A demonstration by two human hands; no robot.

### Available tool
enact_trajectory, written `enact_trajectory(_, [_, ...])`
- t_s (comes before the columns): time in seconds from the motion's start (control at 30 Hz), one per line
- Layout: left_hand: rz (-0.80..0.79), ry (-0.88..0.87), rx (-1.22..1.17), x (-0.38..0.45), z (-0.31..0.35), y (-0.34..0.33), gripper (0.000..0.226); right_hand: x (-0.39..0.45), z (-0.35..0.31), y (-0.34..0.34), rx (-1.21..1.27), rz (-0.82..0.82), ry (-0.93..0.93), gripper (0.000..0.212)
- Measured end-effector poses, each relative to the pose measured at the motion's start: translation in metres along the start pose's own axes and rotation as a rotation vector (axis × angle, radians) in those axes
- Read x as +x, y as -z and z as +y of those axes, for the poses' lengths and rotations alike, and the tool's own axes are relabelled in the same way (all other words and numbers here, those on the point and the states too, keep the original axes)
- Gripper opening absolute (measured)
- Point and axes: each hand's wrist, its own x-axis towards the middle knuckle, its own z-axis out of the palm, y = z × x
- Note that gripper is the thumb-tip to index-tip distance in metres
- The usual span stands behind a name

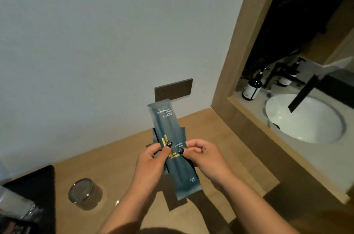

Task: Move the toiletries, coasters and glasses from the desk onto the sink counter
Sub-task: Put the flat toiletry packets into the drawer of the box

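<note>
Toiletry packets (173,149) were pinched at frame centre by curled fingers of left hand (151,163) and right hand (206,157); a glass (85,193) stood lower left on the desk (220,138).

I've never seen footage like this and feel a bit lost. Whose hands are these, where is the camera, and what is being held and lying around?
There is no machine here: a person wears a camera on the head, looking down at their own two hands. The left hand and right hand together pinch a small bundle of dark teal toiletry packets above a wooden desk. On the desk stands an upside-down glass, beside a black tray at the left edge. To the right, past a wooden frame, is the sink counter with a white basin, a black tap and a dark pump bottle.
</note>
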Motion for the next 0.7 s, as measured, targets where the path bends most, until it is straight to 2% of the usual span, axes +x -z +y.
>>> enact_trajectory(0.17, [-0.138, 0.029, -0.129, -0.026, 0.010, -0.057, 0.020, -0.035, -0.004, 0.065, -0.072, 0.176, 0.070, 0.009])
enact_trajectory(0.37, [-0.235, 0.089, -0.255, -0.074, 0.019, -0.148, 0.022, -0.096, 0.008, 0.155, -0.085, 0.336, 0.016, 0.008])
enact_trajectory(0.5, [-0.328, 0.127, -0.271, -0.110, 0.017, -0.211, 0.023, -0.133, 0.022, 0.208, -0.007, 0.451, 0.039, 0.029])
enact_trajectory(0.57, [-0.354, 0.148, -0.285, -0.125, 0.015, -0.241, 0.023, -0.153, 0.026, 0.231, 0.056, 0.462, 0.037, 0.027])
enact_trajectory(0.7, [-0.408, 0.182, -0.289, -0.152, 0.009, -0.291, 0.022, -0.193, 0.036, 0.271, 0.090, 0.381, 0.020, 0.011])
